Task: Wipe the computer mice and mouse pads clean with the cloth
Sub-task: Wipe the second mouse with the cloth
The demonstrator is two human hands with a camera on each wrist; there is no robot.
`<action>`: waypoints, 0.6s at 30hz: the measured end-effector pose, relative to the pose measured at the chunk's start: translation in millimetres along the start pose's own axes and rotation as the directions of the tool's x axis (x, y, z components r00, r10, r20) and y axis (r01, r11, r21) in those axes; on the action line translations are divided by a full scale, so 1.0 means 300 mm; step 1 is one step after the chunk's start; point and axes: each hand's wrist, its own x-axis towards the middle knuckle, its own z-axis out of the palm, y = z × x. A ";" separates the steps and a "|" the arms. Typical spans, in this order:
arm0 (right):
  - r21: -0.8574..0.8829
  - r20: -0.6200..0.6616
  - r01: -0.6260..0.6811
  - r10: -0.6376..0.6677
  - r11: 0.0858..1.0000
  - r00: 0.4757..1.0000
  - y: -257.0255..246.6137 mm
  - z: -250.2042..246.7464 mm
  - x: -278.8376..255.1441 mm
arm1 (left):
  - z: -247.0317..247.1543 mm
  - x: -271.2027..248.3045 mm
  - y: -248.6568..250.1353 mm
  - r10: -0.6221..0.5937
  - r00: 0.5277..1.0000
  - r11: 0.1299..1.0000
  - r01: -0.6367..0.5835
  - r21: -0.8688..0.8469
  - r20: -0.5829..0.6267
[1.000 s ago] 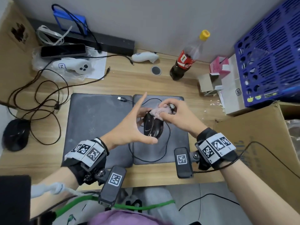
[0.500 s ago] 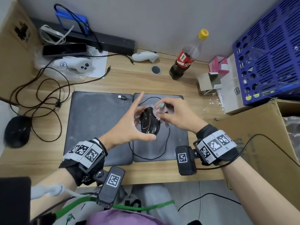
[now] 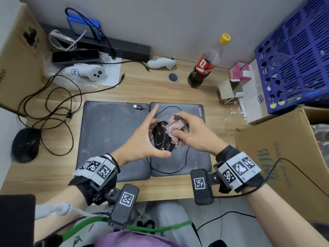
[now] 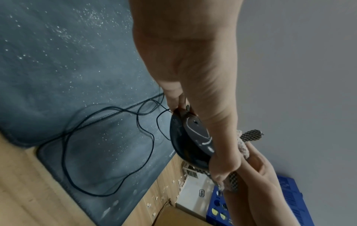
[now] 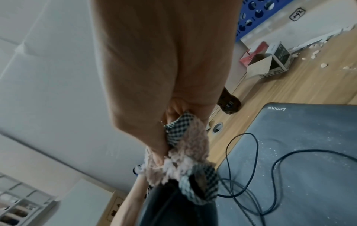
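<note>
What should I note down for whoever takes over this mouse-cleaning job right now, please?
Left hand: grips the wired black mouse, lifted above the right mouse pad, index finger sticking out.
Right hand: pinches the pink cloth and presses it on the mouse's top.
Second black mouse: lies untouched on the desk at far left.
Left mouse pad: white specks all over; the right pad is speckled too.
Done: only the wired mouse is under way.
Left: finish it, wipe the second mouse, then both pads.
</note>
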 end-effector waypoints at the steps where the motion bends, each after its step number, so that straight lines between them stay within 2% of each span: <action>1: -0.002 -0.005 0.002 -0.002 1.000 1.000 0.000 0.002 -0.002 | 0.002 -0.002 -0.002 0.004 1.000 1.000 -0.004 -0.002 0.006; 6: -0.010 -0.097 -0.042 0.041 0.999 0.994 0.001 0.010 0.015 | 0.012 -0.013 -0.001 0.036 0.999 0.999 -0.036 -0.021 0.013; 11: 0.044 -0.023 -0.014 0.015 0.999 1.000 -0.012 0.019 -0.029 | 0.001 -0.011 -0.009 0.037 0.995 0.999 -0.039 -0.013 -0.089; 18: 0.057 -0.127 -0.041 0.047 0.998 0.991 0.000 0.013 0.007 | 0.003 -0.018 0.010 0.064 0.998 0.998 -0.064 0.000 -0.025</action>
